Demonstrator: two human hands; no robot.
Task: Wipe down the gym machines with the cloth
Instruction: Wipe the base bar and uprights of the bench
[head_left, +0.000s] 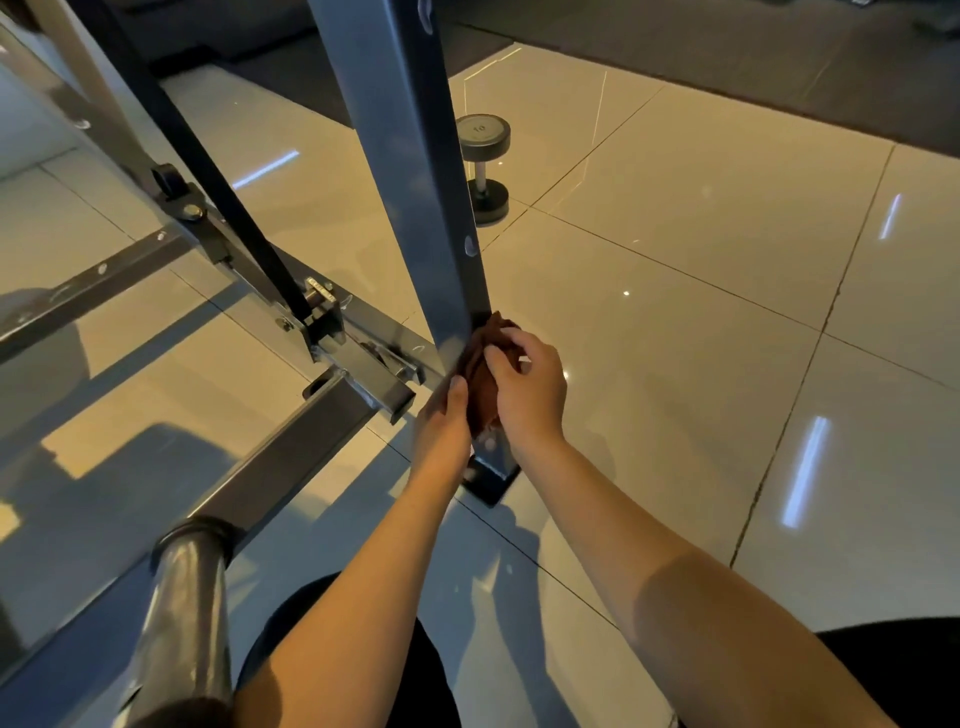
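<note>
Brown cloth (480, 402) gripped with both hands, bunched and pressed to the lower end of the gym machine's upright post (415, 208), just above the base plate (493, 483). Left hand (441, 423) curled on the near left side of the wad, thumb up on the fabric. Right hand (530, 389) clamped on from the right, fingers (506, 345) bent over the top of the cloth, close to the post edge. Both hands gripping, neither slack.

Just left of the fingers: horizontal frame beam (291, 452) running in toward the post, hinge bracket (322, 317) beyond it. Nearer than the fingers, low left: black roller pad (187, 597). Well beyond the fingers, behind the post: dumbbell (484, 156) on the glossy tiled floor (675, 338). Right of the fingers: tiles with streaks of reflected light.
</note>
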